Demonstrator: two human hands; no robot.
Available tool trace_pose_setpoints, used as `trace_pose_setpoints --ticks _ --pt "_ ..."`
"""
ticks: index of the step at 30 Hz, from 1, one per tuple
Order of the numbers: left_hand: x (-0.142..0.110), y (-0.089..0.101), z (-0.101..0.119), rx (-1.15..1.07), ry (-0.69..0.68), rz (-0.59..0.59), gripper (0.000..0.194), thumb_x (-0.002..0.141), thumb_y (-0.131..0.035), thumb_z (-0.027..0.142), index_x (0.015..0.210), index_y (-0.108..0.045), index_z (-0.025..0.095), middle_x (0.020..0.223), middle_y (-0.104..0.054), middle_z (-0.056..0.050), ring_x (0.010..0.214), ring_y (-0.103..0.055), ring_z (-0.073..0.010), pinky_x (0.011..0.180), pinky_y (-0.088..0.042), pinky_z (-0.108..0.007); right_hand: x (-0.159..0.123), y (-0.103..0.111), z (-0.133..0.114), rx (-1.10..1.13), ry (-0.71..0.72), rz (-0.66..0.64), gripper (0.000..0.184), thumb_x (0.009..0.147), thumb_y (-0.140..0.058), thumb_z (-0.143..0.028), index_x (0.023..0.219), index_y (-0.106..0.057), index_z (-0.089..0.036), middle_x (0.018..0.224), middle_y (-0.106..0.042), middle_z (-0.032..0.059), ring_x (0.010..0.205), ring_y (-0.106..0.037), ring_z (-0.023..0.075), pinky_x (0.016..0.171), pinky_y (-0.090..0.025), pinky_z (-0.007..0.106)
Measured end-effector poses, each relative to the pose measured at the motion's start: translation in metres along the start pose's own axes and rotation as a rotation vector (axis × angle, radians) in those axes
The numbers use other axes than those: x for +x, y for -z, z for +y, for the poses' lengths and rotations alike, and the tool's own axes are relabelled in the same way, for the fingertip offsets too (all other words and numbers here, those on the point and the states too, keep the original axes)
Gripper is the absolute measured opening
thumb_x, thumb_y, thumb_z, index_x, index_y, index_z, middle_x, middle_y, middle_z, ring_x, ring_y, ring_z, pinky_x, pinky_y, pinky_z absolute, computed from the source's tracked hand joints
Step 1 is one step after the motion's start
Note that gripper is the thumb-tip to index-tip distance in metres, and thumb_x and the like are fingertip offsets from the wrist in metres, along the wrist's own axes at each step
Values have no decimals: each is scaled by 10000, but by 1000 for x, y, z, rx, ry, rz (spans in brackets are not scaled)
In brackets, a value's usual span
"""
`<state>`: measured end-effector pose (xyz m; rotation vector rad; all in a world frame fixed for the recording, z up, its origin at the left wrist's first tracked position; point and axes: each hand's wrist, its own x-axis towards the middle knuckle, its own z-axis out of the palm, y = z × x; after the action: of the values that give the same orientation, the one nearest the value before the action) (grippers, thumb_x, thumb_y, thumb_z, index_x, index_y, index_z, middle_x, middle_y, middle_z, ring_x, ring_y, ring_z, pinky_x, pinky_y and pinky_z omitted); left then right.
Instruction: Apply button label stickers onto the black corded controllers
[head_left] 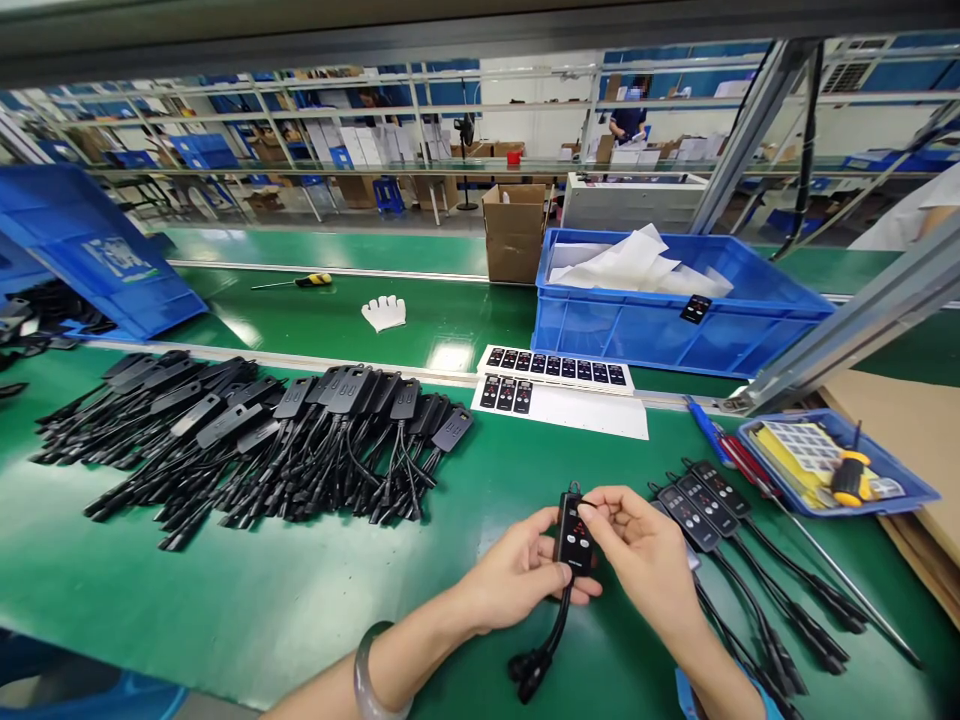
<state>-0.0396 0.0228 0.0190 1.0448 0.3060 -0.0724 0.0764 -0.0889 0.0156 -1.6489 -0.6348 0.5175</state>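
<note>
A black control box (574,540) with a hanging loop and a short plug cable is upright in my left hand (517,570), whose fingers wrap behind it with the thumb on its lower front. My right hand (637,545) pinches the upper right edge, its thumb on the label with red marks and two pale buttons. Several similar labelled boxes (701,505) lie to the right, cables toward me. A large heap of black boxes with cables (345,400) spreads over the left side. Beyond my hands are sheets of black labels (555,368), the nearer one partly used.
A blue bin (675,325) with white paper stands behind the label sheets, beside a cardboard box (515,235). At right are a blue tray (836,465) with tools and a long metal rod (847,580). A screwdriver (300,282) and white glove (384,313) lie farther back.
</note>
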Motion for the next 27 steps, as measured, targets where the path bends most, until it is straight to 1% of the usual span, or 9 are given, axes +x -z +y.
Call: trace_pose_setpoints --ticks 10,12,15,17,18,20,23,25,27 --pt "-1 -1 1 105 -31 12 555 783 -668 283 1268 -433 153 927 -659 -112 913 -681 -248 831 -529 -374 0 0 5 -44 -9 27 239 787 -642 -408 837 -631 -174 681 -594 18 582 -566 138 507 -496 229" --pt "-1 -1 1 121 -40 11 538 787 -661 280 1258 -439 146 919 -659 -114 907 -682 -250 827 -531 -379 0 0 5 -42 2 40 272 787 -648 -410 933 -610 -183 674 -569 0 578 -556 135 511 -493 229" --pt "-2 -2 2 97 -49 4 505 777 -667 268 1220 -460 140 935 -658 -119 896 -683 -248 820 -533 -380 1 2 3 -56 24 59 447 777 -664 -412 1148 -509 -216 678 -514 -33 575 -528 130 495 -482 222" --pt "-2 -1 2 56 -40 -2 495 765 -670 253 1205 -472 147 979 -657 -127 880 -686 -242 814 -534 -379 4 4 2 -110 30 56 485 775 -660 -422 1182 -483 -228 721 -496 -27 601 -513 131 489 -473 217" --pt "-1 0 2 31 -33 0 488 765 -662 251 1205 -477 151 993 -659 -128 865 -690 -239 809 -534 -379 5 4 3 -133 28 39 462 779 -648 -430 1165 -496 -225 745 -493 -19 616 -507 133 491 -472 217" --pt "0 1 2 -29 -25 10 455 787 -621 269 1206 -488 149 1005 -664 -133 830 -696 -234 797 -534 -382 6 3 5 -142 6 -36 424 791 -617 -435 1139 -520 -214 787 -508 0 649 -515 142 522 -491 235" --pt "2 4 3 -129 -54 36 377 823 -539 287 1166 -514 132 990 -670 -136 778 -696 -222 750 -543 -373 5 -3 8 -140 -8 -191 436 787 -606 -385 1174 -524 -202 915 -590 47 775 -578 183 637 -537 293" --pt "3 5 4 -182 -92 52 333 836 -503 272 1136 -519 129 947 -677 -128 763 -686 -213 687 -546 -336 1 -6 8 -168 18 -249 540 752 -642 -329 1258 -491 -213 1093 -604 77 933 -595 218 772 -539 341" --pt "4 5 5 -205 -123 66 311 854 -480 262 1133 -507 128 875 -680 -112 749 -677 -199 648 -533 -295 -2 -8 8 -182 46 -291 707 714 -688 -307 1360 -412 -231 1258 -557 87 1085 -563 244 902 -501 380"
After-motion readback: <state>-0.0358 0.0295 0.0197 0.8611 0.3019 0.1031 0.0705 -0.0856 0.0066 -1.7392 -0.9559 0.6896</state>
